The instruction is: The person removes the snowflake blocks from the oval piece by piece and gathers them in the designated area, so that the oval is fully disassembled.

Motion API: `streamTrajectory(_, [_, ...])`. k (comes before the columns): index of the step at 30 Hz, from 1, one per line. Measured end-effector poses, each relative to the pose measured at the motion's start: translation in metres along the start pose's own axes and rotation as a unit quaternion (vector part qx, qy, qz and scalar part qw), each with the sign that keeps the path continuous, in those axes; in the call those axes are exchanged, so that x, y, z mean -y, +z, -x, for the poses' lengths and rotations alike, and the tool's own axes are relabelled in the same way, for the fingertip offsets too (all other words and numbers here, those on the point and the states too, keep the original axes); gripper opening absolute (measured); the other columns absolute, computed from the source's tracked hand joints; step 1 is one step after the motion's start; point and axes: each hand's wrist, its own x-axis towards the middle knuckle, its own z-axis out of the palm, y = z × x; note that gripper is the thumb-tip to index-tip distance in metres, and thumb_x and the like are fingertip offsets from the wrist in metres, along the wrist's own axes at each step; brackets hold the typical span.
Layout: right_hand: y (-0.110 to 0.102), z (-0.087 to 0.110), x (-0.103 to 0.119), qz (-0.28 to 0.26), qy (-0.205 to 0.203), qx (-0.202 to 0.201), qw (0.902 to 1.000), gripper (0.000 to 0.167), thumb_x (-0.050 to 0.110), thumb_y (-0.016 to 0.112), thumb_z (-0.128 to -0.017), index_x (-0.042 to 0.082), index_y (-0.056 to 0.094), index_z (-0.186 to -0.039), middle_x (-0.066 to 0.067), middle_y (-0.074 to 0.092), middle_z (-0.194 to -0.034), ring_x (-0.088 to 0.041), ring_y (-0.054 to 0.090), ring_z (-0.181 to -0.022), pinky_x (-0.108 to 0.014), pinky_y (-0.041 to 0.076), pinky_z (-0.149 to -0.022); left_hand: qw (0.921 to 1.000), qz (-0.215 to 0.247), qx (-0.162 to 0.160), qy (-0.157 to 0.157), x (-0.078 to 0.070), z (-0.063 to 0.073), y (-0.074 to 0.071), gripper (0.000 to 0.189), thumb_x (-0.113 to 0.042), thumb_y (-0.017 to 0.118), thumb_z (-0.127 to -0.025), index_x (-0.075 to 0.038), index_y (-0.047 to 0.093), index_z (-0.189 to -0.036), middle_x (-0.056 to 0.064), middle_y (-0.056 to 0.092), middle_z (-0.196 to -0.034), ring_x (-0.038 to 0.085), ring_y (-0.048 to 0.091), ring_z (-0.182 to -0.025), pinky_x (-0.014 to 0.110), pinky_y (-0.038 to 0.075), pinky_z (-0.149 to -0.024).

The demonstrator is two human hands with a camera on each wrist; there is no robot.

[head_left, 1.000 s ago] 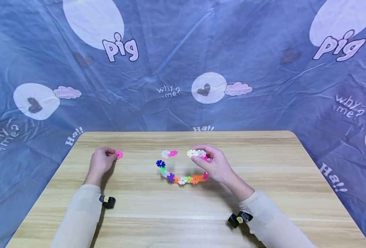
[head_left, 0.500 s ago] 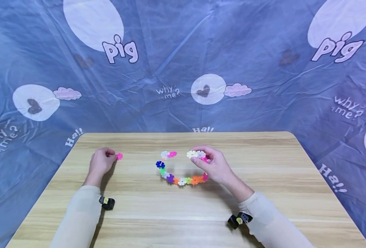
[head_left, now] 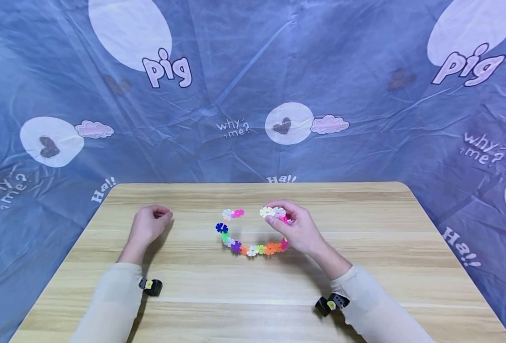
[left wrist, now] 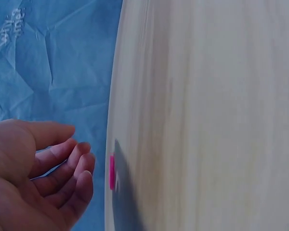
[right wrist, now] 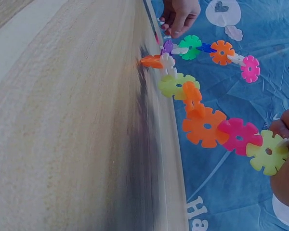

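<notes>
In the head view my right hand [head_left: 298,227] pinches one end of a curved chain of interlocking plastic snowflake discs [head_left: 252,250], by a cream disc [head_left: 267,212]. The chain bends round to a free end with a pink disc [head_left: 237,213]; the right wrist view shows its orange disc [right wrist: 206,126] and green disc [right wrist: 190,47]. To the left, my left hand [head_left: 150,224] hovers above the table with loosely curled fingers and nothing between them. Below its fingers a loose pink snowflake disc [left wrist: 112,172] lies on the wood; the hand hides it in the head view.
A light wood-grain table [head_left: 236,305] spreads beneath both hands. A blue printed cloth [head_left: 218,71] hangs behind its far edge and round the sides. Each wrist bears a small black camera, such as the left camera [head_left: 152,287].
The left hand has shifted slightly right; the pink disc at its fingertips has gone out of sight behind it in the head view. The right hand and chain stay almost still.
</notes>
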Motion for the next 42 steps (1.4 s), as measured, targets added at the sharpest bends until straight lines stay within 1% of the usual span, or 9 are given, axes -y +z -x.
streamTrajectory(6, [0.000, 0.000, 0.000, -0.004, -0.004, 0.001, 1.0000, 0.030, 0.010, 0.075, -0.100, 0.005, 0.072, -0.129, -0.002, 0.064, -0.087, -0.008, 0.051, -0.061, -0.024, 0.046, -0.051, 0.9997, 0.015, 0.009, 0.015, -0.010, 0.004, 0.003, 0.029, -0.016, 0.067, -0.103, 0.007, 0.075, -0.118, 0.024, 0.076, -0.108, 0.032, 0.071, -0.096, 0.031, 0.054, -0.080])
streamTrajectory(13, [-0.001, 0.000, 0.000, -0.002, -0.001, -0.003, 1.0000, 0.031, 0.012, 0.074, -0.100, 0.005, 0.072, -0.130, -0.002, 0.064, -0.089, -0.008, 0.052, -0.062, -0.024, 0.047, -0.052, 0.9987, 0.022, 0.005, 0.045, -0.024, 0.009, 0.003, 0.025, -0.015, 0.068, -0.103, 0.005, 0.077, -0.117, 0.020, 0.078, -0.105, 0.025, 0.069, -0.092, 0.032, 0.054, -0.085])
streamTrajectory(16, [-0.001, 0.000, 0.000, -0.002, 0.000, -0.004, 1.0000, 0.031, 0.012, 0.074, -0.100, 0.005, 0.072, -0.130, -0.003, 0.064, -0.090, -0.009, 0.052, -0.063, -0.025, 0.046, -0.052, 0.9979, 0.028, 0.004, 0.058, -0.031, 0.011, 0.004, 0.025, -0.015, 0.069, -0.103, 0.004, 0.077, -0.116, 0.020, 0.078, -0.104, 0.022, 0.068, -0.091, 0.031, 0.054, -0.084])
streamTrajectory(21, [-0.001, 0.001, 0.001, -0.002, -0.001, -0.005, 1.0000, 0.031, 0.012, 0.074, -0.100, 0.005, 0.071, -0.130, -0.002, 0.064, -0.090, -0.008, 0.052, -0.063, -0.025, 0.046, -0.052, 0.9969, 0.039, 0.006, 0.068, -0.041, 0.015, 0.005, 0.025, -0.015, 0.069, -0.104, 0.004, 0.077, -0.118, 0.019, 0.078, -0.104, 0.021, 0.068, -0.091, 0.028, 0.054, -0.083])
streamTrajectory(26, [-0.001, 0.001, 0.001, -0.004, -0.003, -0.002, 1.0000, 0.031, 0.012, 0.073, -0.100, 0.005, 0.071, -0.131, -0.004, 0.067, -0.097, -0.008, 0.054, -0.065, -0.025, 0.048, -0.053, 0.9953, 0.052, 0.005, 0.082, -0.053, 0.022, 0.005, 0.025, -0.015, 0.069, -0.104, 0.004, 0.077, -0.117, 0.018, 0.078, -0.104, 0.021, 0.068, -0.091, 0.026, 0.054, -0.082])
streamTrajectory(30, [-0.001, 0.001, 0.001, -0.003, -0.002, 0.000, 1.0000, 0.032, 0.012, 0.073, -0.101, 0.005, 0.070, -0.131, -0.005, 0.068, -0.100, -0.009, 0.055, -0.066, -0.025, 0.049, -0.055, 0.9940, 0.060, 0.003, 0.092, -0.062, 0.026, 0.006, 0.024, -0.016, 0.070, -0.104, 0.003, 0.077, -0.116, 0.018, 0.078, -0.103, 0.018, 0.067, -0.089, 0.023, 0.053, -0.080])
streamTrajectory(38, [0.000, 0.001, -0.001, -0.015, 0.003, 0.002, 0.9999, 0.033, 0.012, 0.074, -0.100, 0.006, 0.069, -0.133, -0.004, 0.068, -0.101, -0.009, 0.054, -0.064, -0.025, 0.047, -0.051, 0.9917, 0.077, 0.003, 0.104, -0.073, 0.031, 0.008, 0.022, -0.016, 0.071, -0.104, 0.003, 0.078, -0.114, 0.016, 0.078, -0.099, 0.012, 0.065, -0.084, 0.020, 0.052, -0.077])
streamTrajectory(42, [0.000, 0.001, -0.003, -0.019, -0.001, 0.003, 0.9998, 0.034, 0.010, 0.074, -0.100, 0.005, 0.069, -0.133, -0.004, 0.068, -0.100, -0.009, 0.054, -0.064, -0.024, 0.047, -0.051, 0.9904, 0.086, 0.004, 0.108, -0.078, 0.033, 0.010, 0.021, -0.014, 0.071, -0.104, 0.002, 0.078, -0.113, 0.016, 0.078, -0.098, 0.013, 0.065, -0.083, 0.019, 0.052, -0.076])
